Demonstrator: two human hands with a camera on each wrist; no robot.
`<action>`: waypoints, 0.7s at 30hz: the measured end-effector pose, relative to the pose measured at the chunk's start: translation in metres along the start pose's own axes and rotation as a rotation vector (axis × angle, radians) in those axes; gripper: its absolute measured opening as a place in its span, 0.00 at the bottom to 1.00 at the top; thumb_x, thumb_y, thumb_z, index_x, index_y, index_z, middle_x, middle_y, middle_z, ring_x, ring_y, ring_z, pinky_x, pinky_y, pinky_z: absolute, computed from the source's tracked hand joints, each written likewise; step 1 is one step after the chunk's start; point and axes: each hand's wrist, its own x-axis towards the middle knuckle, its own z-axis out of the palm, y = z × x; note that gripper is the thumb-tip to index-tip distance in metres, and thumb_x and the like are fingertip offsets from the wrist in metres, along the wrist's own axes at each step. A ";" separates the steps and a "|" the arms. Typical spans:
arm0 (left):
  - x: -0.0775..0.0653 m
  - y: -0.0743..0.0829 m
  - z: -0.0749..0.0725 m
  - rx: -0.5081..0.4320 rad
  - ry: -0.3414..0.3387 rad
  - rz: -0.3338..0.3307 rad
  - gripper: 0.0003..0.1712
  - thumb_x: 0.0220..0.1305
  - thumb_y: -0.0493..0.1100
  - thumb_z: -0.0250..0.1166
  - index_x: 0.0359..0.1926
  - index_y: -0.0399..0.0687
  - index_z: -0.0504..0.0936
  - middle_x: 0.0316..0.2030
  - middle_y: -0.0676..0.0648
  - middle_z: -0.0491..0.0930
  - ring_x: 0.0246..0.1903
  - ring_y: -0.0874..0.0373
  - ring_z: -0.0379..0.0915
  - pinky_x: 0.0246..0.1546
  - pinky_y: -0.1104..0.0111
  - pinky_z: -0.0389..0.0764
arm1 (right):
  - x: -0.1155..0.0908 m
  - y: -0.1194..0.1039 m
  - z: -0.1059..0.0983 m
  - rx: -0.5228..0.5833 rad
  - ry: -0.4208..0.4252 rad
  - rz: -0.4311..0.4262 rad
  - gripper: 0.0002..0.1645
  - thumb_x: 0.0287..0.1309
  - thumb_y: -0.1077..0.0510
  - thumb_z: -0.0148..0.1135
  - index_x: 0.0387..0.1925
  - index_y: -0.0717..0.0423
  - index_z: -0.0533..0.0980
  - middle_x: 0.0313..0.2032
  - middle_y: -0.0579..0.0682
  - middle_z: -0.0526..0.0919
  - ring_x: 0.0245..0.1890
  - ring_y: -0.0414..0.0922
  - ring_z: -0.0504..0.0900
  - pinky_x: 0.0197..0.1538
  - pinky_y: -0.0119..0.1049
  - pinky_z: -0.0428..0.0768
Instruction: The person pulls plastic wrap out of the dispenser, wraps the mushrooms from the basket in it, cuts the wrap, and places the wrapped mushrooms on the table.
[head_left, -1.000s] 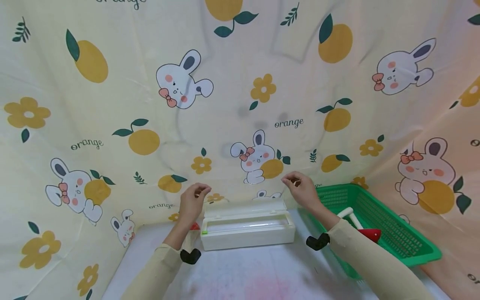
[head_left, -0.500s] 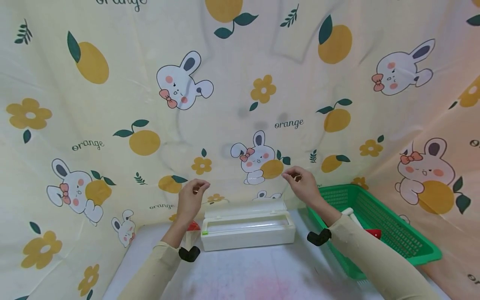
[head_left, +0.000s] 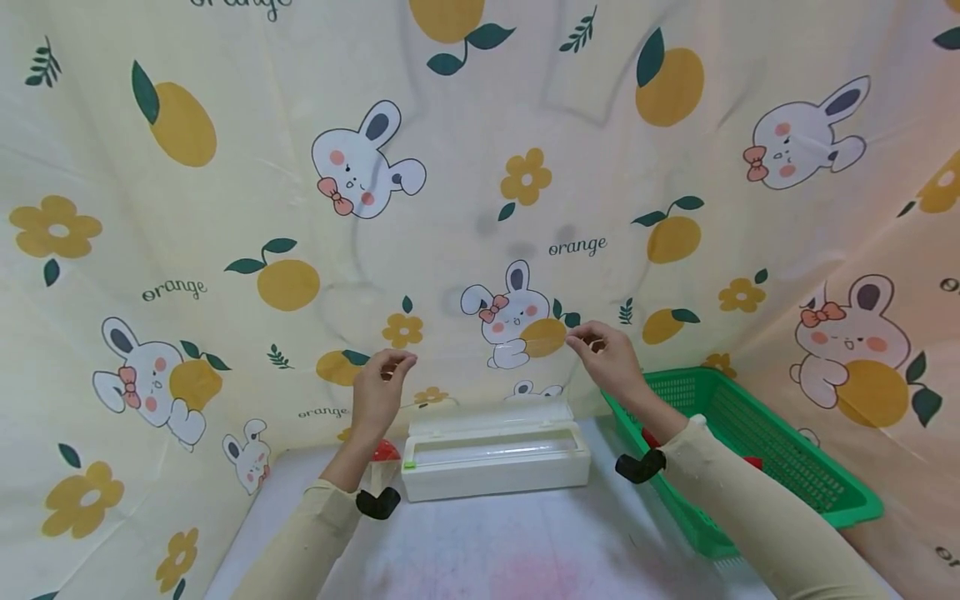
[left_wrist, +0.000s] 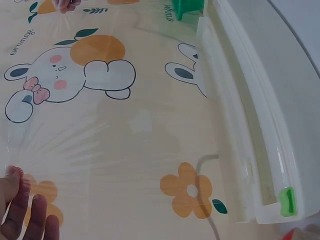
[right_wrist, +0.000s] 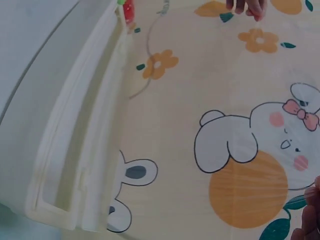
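A sheet of clear cling film stretches between my two raised hands, showing as faint creases and sheen in the wrist views. With thumb and fingertips my left hand pinches its left corner. The right hand pinches the opposite corner. Below and between them a white cling film dispenser stands on the table, its lid tipped back and a long slot uncovered. A small green slider sits at the dispenser's left end. Where the film meets the box is hard to make out.
To the right, a green plastic basket holds red pieces, partly hidden by my right sleeve. Behind my left wrist stands a small red-topped thing with a pale lower part. A printed cloth backdrop rises behind the white table.
Both hands have risen a little, still pinching the film. My right forearm has shifted and covers more of the basket's contents. The dispenser has stayed in place.
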 end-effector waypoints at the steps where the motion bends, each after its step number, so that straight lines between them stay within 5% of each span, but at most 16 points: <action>1: 0.001 0.000 0.000 -0.004 0.005 0.005 0.11 0.67 0.52 0.65 0.45 0.54 0.84 0.40 0.54 0.84 0.38 0.57 0.76 0.43 0.65 0.79 | 0.000 -0.001 0.000 0.000 0.001 -0.001 0.10 0.67 0.53 0.64 0.43 0.54 0.82 0.38 0.50 0.84 0.38 0.46 0.77 0.40 0.28 0.75; 16: 0.005 0.010 -0.003 -0.054 0.063 0.047 0.11 0.68 0.51 0.65 0.46 0.54 0.85 0.42 0.54 0.84 0.44 0.60 0.75 0.56 0.61 0.72 | 0.007 -0.012 -0.007 0.016 0.020 -0.021 0.11 0.67 0.51 0.63 0.43 0.53 0.82 0.39 0.49 0.84 0.40 0.45 0.78 0.43 0.29 0.77; 21: 0.003 0.015 -0.004 -0.069 0.062 0.031 0.11 0.68 0.52 0.64 0.47 0.56 0.84 0.42 0.55 0.83 0.42 0.61 0.77 0.49 0.65 0.78 | 0.005 -0.017 -0.010 0.040 0.033 -0.037 0.12 0.67 0.50 0.63 0.43 0.52 0.82 0.39 0.48 0.84 0.40 0.44 0.77 0.44 0.31 0.76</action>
